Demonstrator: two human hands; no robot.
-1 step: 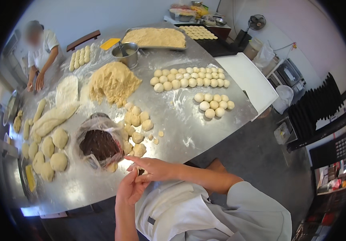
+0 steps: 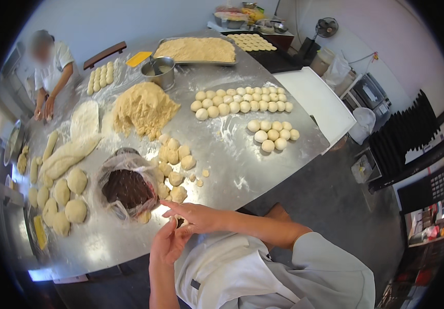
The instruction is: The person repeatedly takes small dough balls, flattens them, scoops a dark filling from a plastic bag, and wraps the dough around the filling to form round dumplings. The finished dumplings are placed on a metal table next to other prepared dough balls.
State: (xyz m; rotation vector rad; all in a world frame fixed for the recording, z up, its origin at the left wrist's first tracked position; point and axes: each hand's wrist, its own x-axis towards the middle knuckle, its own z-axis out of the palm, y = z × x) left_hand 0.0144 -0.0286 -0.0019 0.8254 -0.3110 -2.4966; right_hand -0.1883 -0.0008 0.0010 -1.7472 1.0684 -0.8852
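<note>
Near the table's front edge, my left hand (image 2: pixel 169 243) cups a small dough piece (image 2: pixel 182 222) with dark filling showing in its middle. My right hand (image 2: pixel 193 215) closes over it from the right, fingers at the dough's rim and the index finger stretched toward the bowl. Just beyond my hands stands a bowl lined with clear plastic, holding dark paste (image 2: pixel 127 188). Small yellowish dough lumps (image 2: pixel 178 194) lie along its right side. Larger smooth dough pieces (image 2: pixel 75 211) sit to its left.
Rows of round dough balls (image 2: pixel 245 106) and a smaller group (image 2: pixel 273 135) lie at the right. Farther back are a crumbly dough mound (image 2: pixel 144 109), a metal pot (image 2: pixel 163 80) and a filled tray (image 2: pixel 196 50). A co-worker (image 2: pixel 52 72) stands at the far left.
</note>
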